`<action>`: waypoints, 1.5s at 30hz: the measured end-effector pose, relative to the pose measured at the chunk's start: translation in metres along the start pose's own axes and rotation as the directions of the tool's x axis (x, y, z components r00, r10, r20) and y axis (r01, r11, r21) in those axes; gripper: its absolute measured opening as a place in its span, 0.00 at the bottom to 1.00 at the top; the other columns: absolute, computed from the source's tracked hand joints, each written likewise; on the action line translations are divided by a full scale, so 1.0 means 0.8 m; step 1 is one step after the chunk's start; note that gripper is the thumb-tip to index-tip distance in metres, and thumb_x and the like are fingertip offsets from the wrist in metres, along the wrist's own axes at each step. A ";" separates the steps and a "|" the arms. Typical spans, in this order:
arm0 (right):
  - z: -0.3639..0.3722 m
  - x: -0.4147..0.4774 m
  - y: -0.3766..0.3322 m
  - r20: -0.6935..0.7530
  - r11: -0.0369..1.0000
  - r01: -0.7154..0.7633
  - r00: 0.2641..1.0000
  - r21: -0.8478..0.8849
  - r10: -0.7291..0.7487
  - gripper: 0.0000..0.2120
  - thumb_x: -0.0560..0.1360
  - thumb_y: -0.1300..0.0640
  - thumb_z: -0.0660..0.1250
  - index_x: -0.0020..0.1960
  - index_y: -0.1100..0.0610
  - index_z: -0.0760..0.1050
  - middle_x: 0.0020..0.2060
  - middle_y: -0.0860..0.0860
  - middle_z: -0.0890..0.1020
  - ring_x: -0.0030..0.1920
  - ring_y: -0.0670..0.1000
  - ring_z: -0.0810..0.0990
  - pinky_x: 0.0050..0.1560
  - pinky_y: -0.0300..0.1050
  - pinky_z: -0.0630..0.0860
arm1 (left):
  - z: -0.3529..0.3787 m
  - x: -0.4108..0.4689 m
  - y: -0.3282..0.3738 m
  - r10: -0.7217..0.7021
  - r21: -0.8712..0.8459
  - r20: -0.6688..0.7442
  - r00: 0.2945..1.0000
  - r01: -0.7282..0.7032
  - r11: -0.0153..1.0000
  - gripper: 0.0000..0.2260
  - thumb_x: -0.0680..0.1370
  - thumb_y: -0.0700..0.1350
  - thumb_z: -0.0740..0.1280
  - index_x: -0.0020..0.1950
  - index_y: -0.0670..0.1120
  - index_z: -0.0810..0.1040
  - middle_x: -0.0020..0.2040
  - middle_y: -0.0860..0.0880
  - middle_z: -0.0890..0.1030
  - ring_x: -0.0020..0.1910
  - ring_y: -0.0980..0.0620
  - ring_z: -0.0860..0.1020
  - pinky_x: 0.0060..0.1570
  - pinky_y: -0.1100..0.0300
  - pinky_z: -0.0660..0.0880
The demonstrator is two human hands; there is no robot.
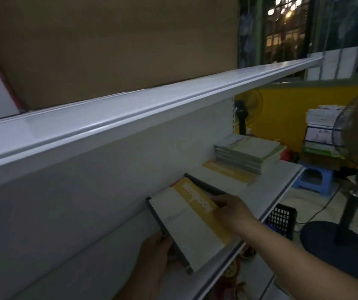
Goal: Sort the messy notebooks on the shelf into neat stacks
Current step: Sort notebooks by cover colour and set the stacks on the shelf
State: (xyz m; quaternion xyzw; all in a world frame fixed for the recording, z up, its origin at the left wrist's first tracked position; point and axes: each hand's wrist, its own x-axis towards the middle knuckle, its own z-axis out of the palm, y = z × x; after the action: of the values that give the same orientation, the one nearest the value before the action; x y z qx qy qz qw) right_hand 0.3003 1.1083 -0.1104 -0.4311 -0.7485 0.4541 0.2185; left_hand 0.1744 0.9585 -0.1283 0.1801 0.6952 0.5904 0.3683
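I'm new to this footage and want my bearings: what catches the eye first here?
Two hands work a stack of yellow-and-white notebooks low in the middle: the left hand grips its near edge, the right hand rests on its cover. Farther along the same lower shelf sits a tidy green stack, and a white upper shelf cuts diagonally across the view.

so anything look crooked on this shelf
Yes. The yellow-and-white stack between the left hand and right hand lies skewed to the shelf edge, and farther along a yellow notebook pokes out from under the green stack.
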 end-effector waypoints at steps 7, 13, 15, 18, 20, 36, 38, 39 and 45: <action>0.002 0.072 -0.006 0.029 0.940 0.176 0.984 -0.291 -0.175 0.11 0.77 0.58 0.58 0.54 0.59 0.76 0.49 0.56 0.80 0.51 0.57 0.79 0.43 0.45 0.72 | 0.014 0.060 0.007 0.241 0.606 -0.076 0.967 -0.147 0.782 0.15 0.81 0.49 0.57 0.61 0.41 0.75 0.61 0.41 0.77 0.58 0.43 0.76 0.59 0.48 0.73; 0.021 0.068 0.033 0.050 0.916 0.268 0.963 -0.298 -0.265 0.16 0.79 0.53 0.59 0.63 0.59 0.75 0.63 0.53 0.77 0.61 0.51 0.75 0.61 0.40 0.66 | 0.012 0.067 -0.025 0.375 0.827 -0.081 0.923 -0.147 0.542 0.24 0.82 0.52 0.53 0.77 0.45 0.58 0.76 0.50 0.60 0.73 0.52 0.59 0.69 0.66 0.53; 0.020 0.073 0.033 0.024 0.940 0.251 0.967 -0.231 -0.253 0.17 0.78 0.51 0.62 0.64 0.56 0.75 0.65 0.50 0.76 0.63 0.50 0.75 0.63 0.40 0.66 | 0.008 0.075 -0.029 0.366 0.804 -0.089 0.926 -0.150 0.575 0.24 0.82 0.53 0.55 0.76 0.46 0.59 0.75 0.50 0.61 0.73 0.53 0.59 0.69 0.65 0.54; 0.022 0.077 0.035 -0.002 0.940 0.262 0.963 -0.219 -0.269 0.12 0.78 0.55 0.63 0.56 0.60 0.79 0.57 0.54 0.80 0.56 0.52 0.78 0.57 0.39 0.68 | 0.008 0.077 -0.034 0.354 0.791 -0.093 0.931 -0.147 0.593 0.24 0.81 0.53 0.57 0.76 0.47 0.60 0.75 0.51 0.62 0.73 0.54 0.60 0.70 0.65 0.55; 0.025 0.080 0.038 -0.006 0.911 0.297 0.950 -0.286 -0.311 0.10 0.78 0.56 0.62 0.53 0.60 0.79 0.53 0.55 0.81 0.53 0.52 0.78 0.53 0.42 0.69 | 0.007 0.079 -0.034 0.359 0.778 -0.109 0.927 -0.145 0.611 0.23 0.81 0.51 0.58 0.75 0.48 0.61 0.74 0.52 0.63 0.73 0.55 0.60 0.69 0.66 0.55; 0.022 0.061 0.029 0.173 0.797 0.372 0.928 -0.476 -0.330 0.15 0.80 0.52 0.56 0.53 0.61 0.75 0.54 0.58 0.78 0.58 0.55 0.75 0.55 0.47 0.68 | -0.004 0.050 -0.023 0.273 0.727 0.037 0.961 -0.213 0.653 0.23 0.80 0.50 0.58 0.75 0.48 0.62 0.74 0.50 0.65 0.73 0.50 0.63 0.72 0.59 0.59; 0.015 0.057 0.011 0.244 0.693 0.382 0.924 -0.612 -0.294 0.15 0.80 0.49 0.51 0.47 0.56 0.72 0.52 0.57 0.77 0.55 0.58 0.77 0.51 0.49 0.72 | -0.027 0.027 -0.014 0.214 0.847 0.126 0.969 -0.217 0.486 0.23 0.82 0.49 0.55 0.77 0.49 0.56 0.77 0.50 0.58 0.75 0.52 0.57 0.74 0.59 0.53; 0.014 0.054 -0.001 0.275 0.596 0.395 0.918 -0.699 -0.287 0.17 0.81 0.48 0.50 0.50 0.56 0.73 0.59 0.58 0.76 0.60 0.58 0.75 0.57 0.50 0.71 | -0.045 0.013 -0.011 0.206 0.891 0.161 0.965 -0.232 0.391 0.23 0.83 0.49 0.53 0.78 0.49 0.54 0.78 0.51 0.55 0.76 0.53 0.55 0.74 0.61 0.50; 0.119 -0.057 -0.115 0.582 0.220 0.691 0.707 -0.688 -0.401 0.31 0.81 0.44 0.50 0.78 0.56 0.45 0.77 0.58 0.49 0.76 0.57 0.49 0.75 0.50 0.50 | -0.222 -0.108 0.032 0.281 0.989 -0.030 0.959 -0.011 0.145 0.25 0.83 0.54 0.49 0.78 0.49 0.48 0.79 0.49 0.47 0.77 0.52 0.46 0.74 0.59 0.44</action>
State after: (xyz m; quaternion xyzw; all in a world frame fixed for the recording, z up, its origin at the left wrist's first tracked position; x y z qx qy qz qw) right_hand 0.2149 1.0029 -0.0742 -0.1132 -0.9922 -0.0521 0.0024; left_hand 0.0985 0.7832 -0.0724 0.3793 0.9236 0.0476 0.0292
